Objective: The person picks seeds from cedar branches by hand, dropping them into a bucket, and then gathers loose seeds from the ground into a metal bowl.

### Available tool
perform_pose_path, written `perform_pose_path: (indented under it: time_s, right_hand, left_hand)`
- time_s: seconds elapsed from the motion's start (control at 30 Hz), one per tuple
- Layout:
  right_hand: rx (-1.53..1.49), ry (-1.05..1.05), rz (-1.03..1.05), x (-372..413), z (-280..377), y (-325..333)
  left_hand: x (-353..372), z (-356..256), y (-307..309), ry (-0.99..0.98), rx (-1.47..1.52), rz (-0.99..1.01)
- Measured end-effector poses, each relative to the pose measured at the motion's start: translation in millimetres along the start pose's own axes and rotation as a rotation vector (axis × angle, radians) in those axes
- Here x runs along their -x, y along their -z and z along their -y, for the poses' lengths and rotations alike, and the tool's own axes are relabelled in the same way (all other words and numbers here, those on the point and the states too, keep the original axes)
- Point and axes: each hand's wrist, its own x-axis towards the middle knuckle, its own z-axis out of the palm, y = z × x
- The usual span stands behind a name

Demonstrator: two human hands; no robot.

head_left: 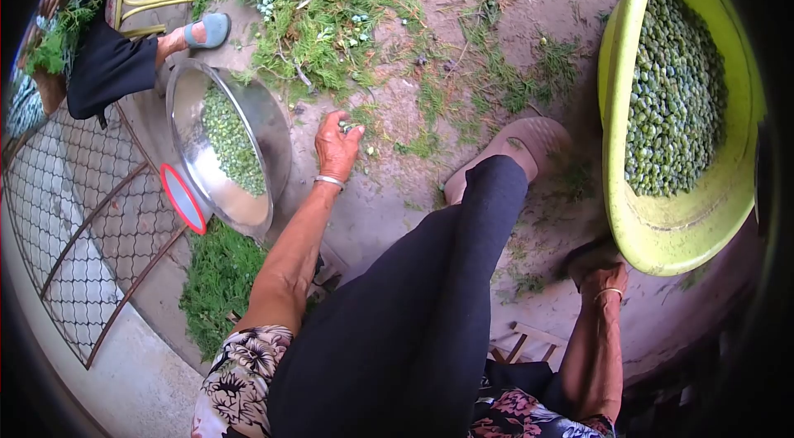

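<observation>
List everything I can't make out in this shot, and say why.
All in the head view:
- What the left hand has at its fingers: too small to tell.
- Whether the right hand grips anything: its fingers are dark and blurred.
- The yellow-green tub's far top end: cut off by the top edge.
- How deep the green pieces lie: hidden under their top layer.

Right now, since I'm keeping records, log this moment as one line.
left hand: at green pieces, hold unclear | right hand: near yellow basin | metal bowl: holds green pieces
</observation>
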Motion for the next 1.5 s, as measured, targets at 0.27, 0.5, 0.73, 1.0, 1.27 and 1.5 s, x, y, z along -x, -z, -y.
perform_pose_path:
  time_s: [0.27,0.5,0.73,1.0,1.27,1.5]
  right_hand:
    - [0.059,0.049,-0.038,-33.8,-60.9,-50.3]
    - [-0.031,-0.043,-0.040,20.8,25.8,11.4]
    - [-0.055,-0.037,-0.012,40.0,56.8,39.9]
    - [-0.001,-0.081,0.031,23.6,35.9,22.9]
    - [-0.066,-0.053,-0.060,51.8,68.3,42.8]
    - [-0.117,-0.049,-0.057,44.5,61.8,34.4]
  left_hand:
    - [-3.0,-13.8,0.7,0.152,0.261,-0.038]
    - [-15.1,-36.8,23.7,0.371,0.926,0.284]
    - [-14.1,-126.3,25.9,0.264,1.556,1.022]
    - [-12.7,-172.5,7.2,0.244,1.501,0.969]
    - [55.1,-344.9,45.6,-0.193,1.471,1.007]
    - [10.8,-178.7,50.9,0.055,0.766,0.343]
